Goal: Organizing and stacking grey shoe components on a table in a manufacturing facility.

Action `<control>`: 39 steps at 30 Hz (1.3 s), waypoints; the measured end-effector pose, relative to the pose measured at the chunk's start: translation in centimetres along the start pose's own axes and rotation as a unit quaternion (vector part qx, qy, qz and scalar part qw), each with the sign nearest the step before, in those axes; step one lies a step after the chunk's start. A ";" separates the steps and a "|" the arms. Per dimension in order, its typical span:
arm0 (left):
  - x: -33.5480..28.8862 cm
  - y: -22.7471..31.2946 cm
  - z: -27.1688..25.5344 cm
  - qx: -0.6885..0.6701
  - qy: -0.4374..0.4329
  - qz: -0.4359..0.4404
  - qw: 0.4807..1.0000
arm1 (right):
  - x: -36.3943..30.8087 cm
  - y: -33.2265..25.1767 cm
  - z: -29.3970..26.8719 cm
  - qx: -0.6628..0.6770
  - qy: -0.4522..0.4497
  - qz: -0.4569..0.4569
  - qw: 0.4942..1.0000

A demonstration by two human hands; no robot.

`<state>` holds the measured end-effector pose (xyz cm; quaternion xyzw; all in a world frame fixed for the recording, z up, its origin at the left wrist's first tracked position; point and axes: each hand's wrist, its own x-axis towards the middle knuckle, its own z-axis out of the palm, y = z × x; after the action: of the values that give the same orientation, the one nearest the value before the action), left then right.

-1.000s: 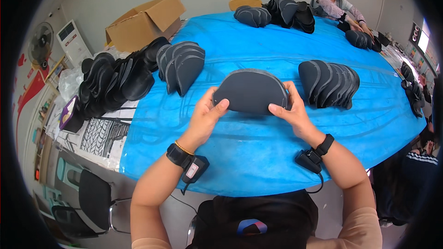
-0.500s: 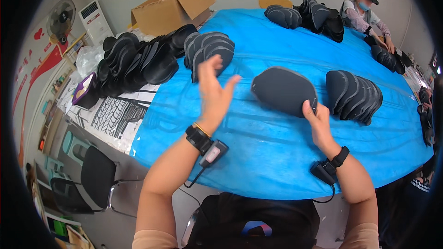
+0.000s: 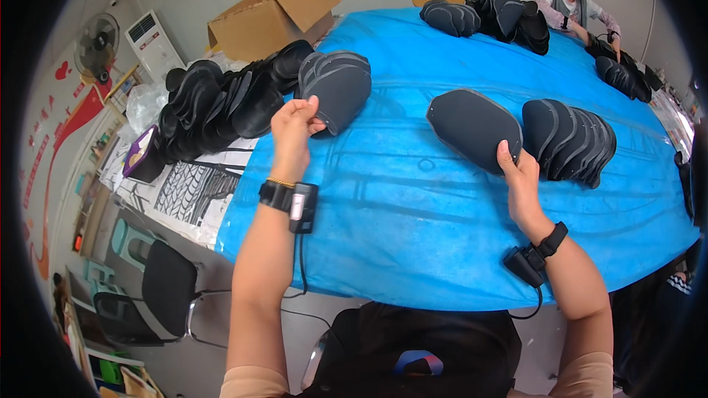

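My left hand [image 3: 293,133] pinches the lower edge of a dark grey curved pad [image 3: 338,94] on the near side of a fanned stack. My right hand [image 3: 522,184] grips another such pad [image 3: 472,127], thumb on its face and fingers hidden behind it. This pad is tilted, with its broad grey face toward me and small pale specks along its rim. Just right of it, a row of overlapping dark pads [image 3: 571,141] lies on the blue table cover [image 3: 383,236].
Piled black pads [image 3: 221,99] lie at the left, before an open cardboard box [image 3: 273,18]. More pad stacks [image 3: 509,18] sit at the far side. A co-worker [image 3: 571,4] handles pads at the far right. A black chair [image 3: 168,287] stands at lower left.
My left hand has gone from open above the left stack to pinching a pad there. The pad in my right hand has shifted right and turned, nearing the right row.
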<state>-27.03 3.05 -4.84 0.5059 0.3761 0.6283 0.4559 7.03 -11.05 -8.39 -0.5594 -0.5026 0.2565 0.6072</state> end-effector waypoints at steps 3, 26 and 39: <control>-1.9 2.4 1.2 -0.170 -0.050 -0.029 0.984 | 0.1 -0.5 -0.8 0.001 -0.019 0.055 0.998; -11.3 1.7 11.3 0.414 -0.086 0.248 0.872 | -2.2 -2.6 2.4 0.360 -0.106 0.137 0.917; -11.1 -0.7 10.5 0.211 -0.189 0.116 0.952 | -2.0 -1.7 1.5 -0.043 -0.145 -0.066 0.986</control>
<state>-15.82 -7.24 -6.61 0.7402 0.3458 0.4761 0.3253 4.53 -12.55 -7.67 -0.5075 -0.6321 0.2724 0.5184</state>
